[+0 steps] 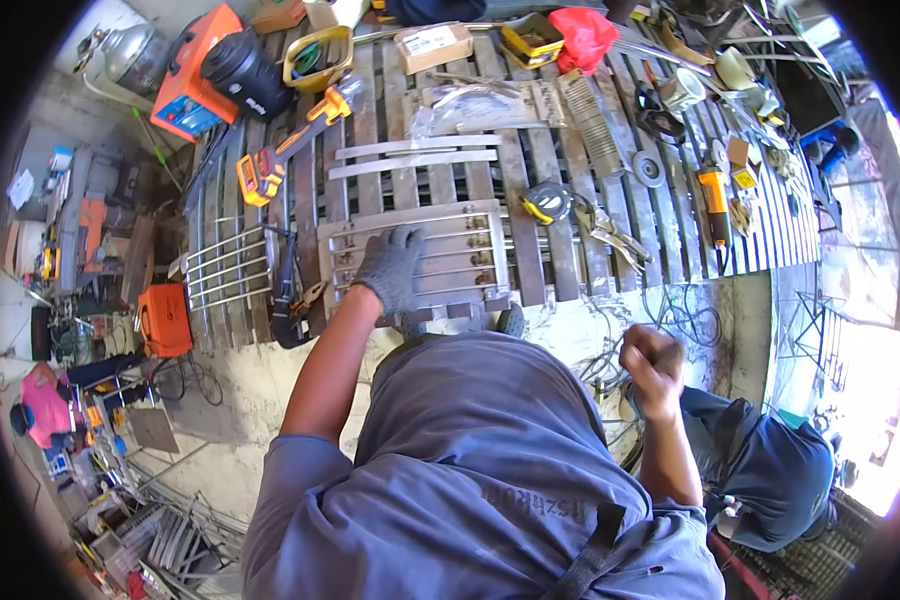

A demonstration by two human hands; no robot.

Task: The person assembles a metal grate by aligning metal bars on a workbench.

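Observation:
My left hand [391, 268], in a grey glove, lies with its fingers apart on the left part of a rectangular metal frame with crossbars [450, 262]. This frame rests at the near edge of the slatted metal table [535, 250]. My right hand [654, 368] is bare and raised off the table's near side, its fingers curled closed; what they hold, if anything, is hidden. Flat metal strips [415, 155] lie just beyond the frame. To its right are a yellow and black tape measure [547, 203] and locking pliers [615, 238].
An orange power tool [262, 178] and a barred grate [228, 275] lie on the left. An orange grinder [714, 195] and a metal disc [649, 169] are at the right. Cables [685, 318] hang below the table edge. Another person [770, 470] is close at the lower right.

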